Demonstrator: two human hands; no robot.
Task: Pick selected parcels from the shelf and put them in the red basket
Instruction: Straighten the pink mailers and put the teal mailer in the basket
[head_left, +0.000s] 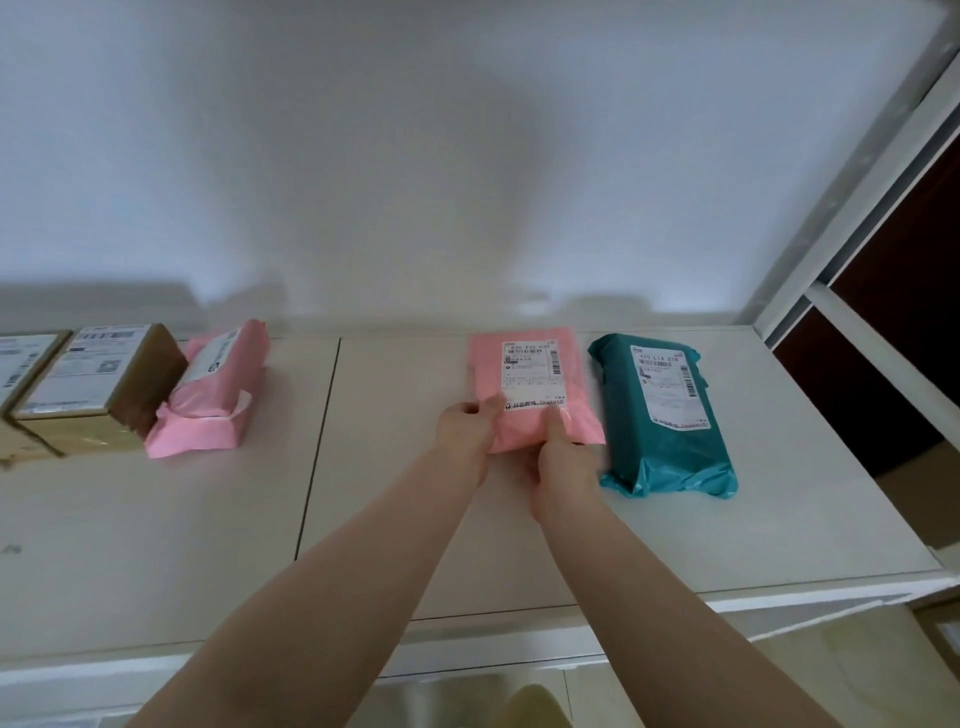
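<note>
A flat pink parcel (535, 369) with a white label lies on the white shelf (395, 467), right of the middle. My left hand (465, 434) grips its near left corner, thumb on top. My right hand (563, 465) holds its near edge, thumb pressed on the label's lower part. A teal parcel (665, 415) with a white label lies just to the right, apart from my hands. A bulkier pink parcel (213, 395) sits to the left. The red basket is not in view.
Brown cardboard boxes (98, 384) with labels stand at the far left, touching the bulky pink parcel. A white wall backs the shelf. A white shelf upright (852, 197) rises at the right, with a dark opening beyond it. Bare shelf surface lies between the two pink parcels.
</note>
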